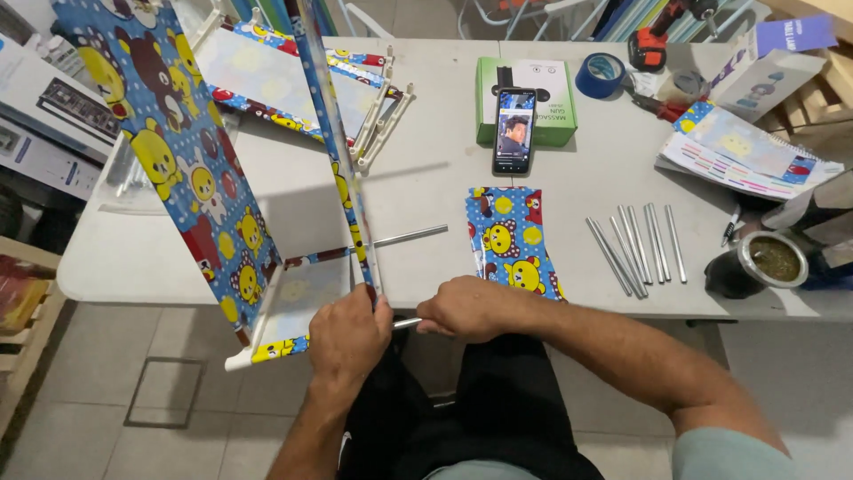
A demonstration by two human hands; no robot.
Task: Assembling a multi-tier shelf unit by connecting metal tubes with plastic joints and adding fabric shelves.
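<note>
Lower centre: left hand (pixel 348 336) clamped the cartoon-print fabric rack frame (pixel 191 169); right hand (pixel 471 308) fingers closed on a metal rod (pixel 407 324).

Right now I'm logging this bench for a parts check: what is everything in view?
fabric shelf frame: one, blue with cartoon bears, table left, tilted
loose metal tubes: about seven, silver, table right
folded fabric panel: one, blue patterned, table centre
phone: one, black, leaning on green box
tape roll: one, blue, far edge
drill: one, red-black, far right
cup: one, dark, right edge
left hand: on frame's corner
right hand: grips a silver tube
</note>
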